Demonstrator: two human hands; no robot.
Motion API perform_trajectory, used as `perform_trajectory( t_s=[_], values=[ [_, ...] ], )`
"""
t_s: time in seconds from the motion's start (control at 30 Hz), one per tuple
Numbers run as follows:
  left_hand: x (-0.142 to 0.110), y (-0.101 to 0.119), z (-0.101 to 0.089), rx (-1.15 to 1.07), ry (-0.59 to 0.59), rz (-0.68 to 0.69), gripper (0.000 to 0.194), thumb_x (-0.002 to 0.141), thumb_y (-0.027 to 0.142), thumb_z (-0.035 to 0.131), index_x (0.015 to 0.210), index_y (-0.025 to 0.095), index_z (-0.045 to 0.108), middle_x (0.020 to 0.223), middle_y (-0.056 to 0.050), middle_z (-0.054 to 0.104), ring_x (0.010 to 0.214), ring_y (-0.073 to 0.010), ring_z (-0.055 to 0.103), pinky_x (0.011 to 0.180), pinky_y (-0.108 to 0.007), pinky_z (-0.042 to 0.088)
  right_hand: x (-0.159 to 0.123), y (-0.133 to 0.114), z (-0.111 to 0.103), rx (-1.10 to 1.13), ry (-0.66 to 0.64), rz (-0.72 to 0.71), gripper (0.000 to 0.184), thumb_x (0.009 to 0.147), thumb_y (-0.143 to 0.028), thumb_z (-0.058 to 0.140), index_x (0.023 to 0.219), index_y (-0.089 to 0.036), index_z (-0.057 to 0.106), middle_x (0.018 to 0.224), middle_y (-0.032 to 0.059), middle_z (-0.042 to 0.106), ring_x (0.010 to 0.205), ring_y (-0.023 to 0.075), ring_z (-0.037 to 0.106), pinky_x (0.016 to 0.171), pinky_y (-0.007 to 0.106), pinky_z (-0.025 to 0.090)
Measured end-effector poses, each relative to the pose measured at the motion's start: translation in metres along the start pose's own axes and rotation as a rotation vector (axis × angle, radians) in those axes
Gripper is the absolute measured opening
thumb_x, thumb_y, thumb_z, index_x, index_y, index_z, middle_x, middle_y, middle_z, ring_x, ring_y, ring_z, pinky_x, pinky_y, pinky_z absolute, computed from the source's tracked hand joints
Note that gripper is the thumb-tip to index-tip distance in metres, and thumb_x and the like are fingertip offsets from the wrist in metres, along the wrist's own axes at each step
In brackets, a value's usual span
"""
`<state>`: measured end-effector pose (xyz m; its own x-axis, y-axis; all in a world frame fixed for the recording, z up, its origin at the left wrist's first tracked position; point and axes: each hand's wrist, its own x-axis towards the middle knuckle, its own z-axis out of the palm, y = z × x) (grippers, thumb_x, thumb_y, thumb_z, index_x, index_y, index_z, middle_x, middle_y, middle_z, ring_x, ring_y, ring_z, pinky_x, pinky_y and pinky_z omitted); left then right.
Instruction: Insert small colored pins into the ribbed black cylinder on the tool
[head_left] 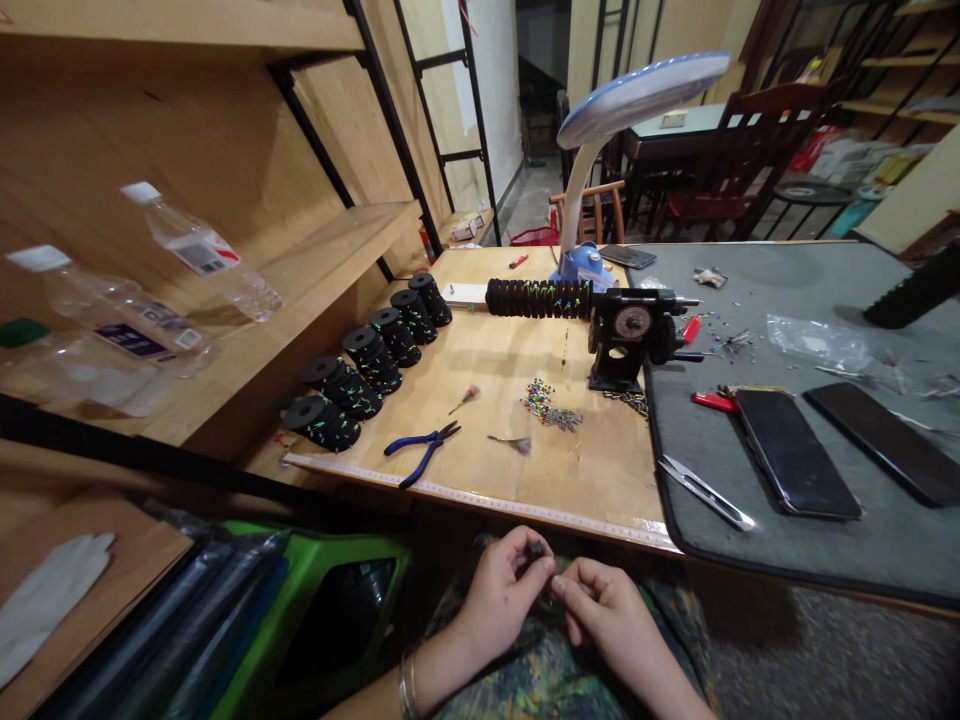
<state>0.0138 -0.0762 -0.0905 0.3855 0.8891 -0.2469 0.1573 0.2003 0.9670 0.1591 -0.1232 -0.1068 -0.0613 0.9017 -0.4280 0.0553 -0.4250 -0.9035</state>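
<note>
Over my lap, just off the table's front edge, my left hand (511, 580) is closed with its fingers curled round a small dark thing (535, 549) too little to name. My right hand (598, 604) meets it, thumb and forefinger pinched together; whatever lies between them cannot be made out. Nearest on the table are two small bristly bundles (514, 443), blue-handled pliers (424, 450) and a heap of coloured beads (538, 400) beside small metal pieces (564, 420). Behind them, a hand-cranked winder (631, 335) carries a long black ridged roll (538, 298) flecked with green.
Several black spools (324, 422) line the table's left edge. A blue-white lamp (581, 268) stands behind the winder. On the grey mat (705, 420) lie thread snips (706, 492), phones (796, 452) and a plastic bag (817, 342). Plastic bottles (214, 255) lie on the left shelf.
</note>
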Motion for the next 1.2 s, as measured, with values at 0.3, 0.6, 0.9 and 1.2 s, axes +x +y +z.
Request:
perform_trajectory(
  t_s=[0.3, 0.6, 0.9, 1.2],
  values=[
    [0.0010, 0.0003, 0.0003, -0.042, 0.000, -0.027, 0.009, 0.079, 0.023, 0.063, 0.077, 0.015, 0.058, 0.072, -0.001, 0.058, 0.069, -0.0145, 0.054, 0.064, -0.025, 0.043, -0.0007, 0.0004, 0.0005, -0.004, -0.014, -0.015, 0.044, 0.077, -0.061, 0.056, 0.057, -0.023, 0.046, 0.040, -0.0048, 0.050, 0.038, 0.0090, 0.035, 0.045, 0.023, 0.027],
    [0.0009, -0.0011, 0.0005, -0.002, 0.009, -0.003, 0.007, 0.079, 0.021, 0.063, 0.076, 0.016, 0.059, 0.072, -0.001, 0.058, 0.070, -0.0142, 0.054, 0.066, -0.024, 0.044, -0.0003, 0.0018, 0.0001, -0.005, 0.001, -0.021, 0.046, 0.078, -0.062, 0.057, 0.057, -0.022, 0.046, 0.040, -0.0056, 0.050, 0.038, 0.0085, 0.035, 0.045, 0.022, 0.028],
    [0.0015, 0.0019, -0.0001, -0.030, 0.009, -0.032, 0.010, 0.078, 0.024, 0.063, 0.076, 0.016, 0.058, 0.070, 0.000, 0.056, 0.067, -0.0140, 0.053, 0.063, -0.024, 0.043, -0.0014, -0.0024, 0.0008, 0.002, -0.006, -0.002, 0.048, 0.075, -0.065, 0.058, 0.056, -0.023, 0.045, 0.038, -0.0060, 0.049, 0.038, 0.0089, 0.035, 0.044, 0.023, 0.027],
    [0.0021, 0.0002, 0.0007, -0.007, 0.005, -0.009, 0.007, 0.080, 0.021, 0.060, 0.077, 0.015, 0.058, 0.072, -0.002, 0.058, 0.070, -0.0148, 0.055, 0.066, -0.025, 0.044, -0.0009, -0.0039, -0.0005, -0.021, -0.001, -0.027, 0.046, 0.078, -0.061, 0.057, 0.055, -0.023, 0.045, 0.040, -0.0054, 0.050, 0.039, 0.0093, 0.035, 0.046, 0.023, 0.028]
  ],
)
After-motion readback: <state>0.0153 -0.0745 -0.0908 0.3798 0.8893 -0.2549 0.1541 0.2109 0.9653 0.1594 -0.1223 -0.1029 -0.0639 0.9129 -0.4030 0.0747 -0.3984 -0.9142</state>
